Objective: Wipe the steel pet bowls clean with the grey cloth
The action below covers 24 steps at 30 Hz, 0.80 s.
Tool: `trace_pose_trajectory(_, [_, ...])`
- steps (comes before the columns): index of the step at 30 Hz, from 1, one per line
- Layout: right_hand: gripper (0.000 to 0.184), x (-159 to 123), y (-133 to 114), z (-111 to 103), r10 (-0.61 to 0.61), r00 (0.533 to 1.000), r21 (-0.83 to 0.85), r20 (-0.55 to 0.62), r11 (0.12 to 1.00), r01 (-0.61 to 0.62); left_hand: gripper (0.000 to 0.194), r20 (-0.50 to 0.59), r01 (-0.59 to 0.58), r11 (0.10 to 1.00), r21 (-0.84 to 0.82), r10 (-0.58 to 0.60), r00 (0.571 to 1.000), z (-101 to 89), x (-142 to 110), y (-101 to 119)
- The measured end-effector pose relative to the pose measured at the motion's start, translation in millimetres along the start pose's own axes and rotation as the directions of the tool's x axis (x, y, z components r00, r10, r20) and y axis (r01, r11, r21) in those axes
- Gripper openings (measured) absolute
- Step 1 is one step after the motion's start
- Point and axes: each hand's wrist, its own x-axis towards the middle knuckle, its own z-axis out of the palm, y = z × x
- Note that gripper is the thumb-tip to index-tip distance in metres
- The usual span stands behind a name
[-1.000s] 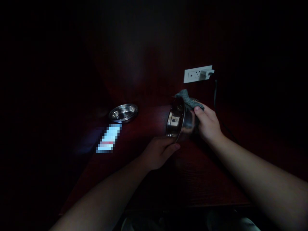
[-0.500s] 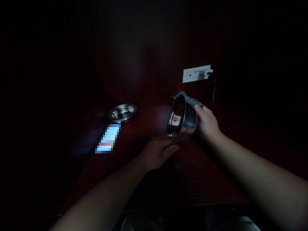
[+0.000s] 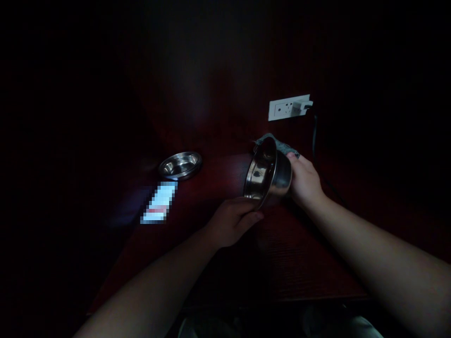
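Dim red table [image 3: 299,263] | dish [image 3: 181,165] | socket [image 3: 284,109] | left hand [image 3: 235,221] pinching bowl [image 3: 278,176] | right hand [image 3: 306,183] clasping cloth [image 3: 282,146] partly behind bowl

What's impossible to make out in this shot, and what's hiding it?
All in the head view:
- Lit screen: its content, masked by coarse pixelation.
- Cloth: the part behind the deep metal bowl, hidden by the bowl.
- Right hand: most fingertips, hidden behind the bowl and cloth.
- Black cable: its lower end, lost in darkness.
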Motion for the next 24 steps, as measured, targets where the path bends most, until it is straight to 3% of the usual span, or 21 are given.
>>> trace_pose_trajectory(12, [0.037, -3.8, -11.5, -2.0, -0.080, 0.997, -0.062, -0.004, 0.995, 0.080, 0.031, 0.015, 0.051, 0.998, -0.033, -0.051, 0.999, 0.0, -0.4, 0.0])
trace_pose_trajectory(24, [0.038, -1.7, -8.2, -0.7, 0.003, 0.999, -0.012, 0.047, 1.000, -0.003, 0.032, 0.044, 0.092, 0.989, -0.120, -0.087, 0.995, 2.6, -0.2, 1.1])
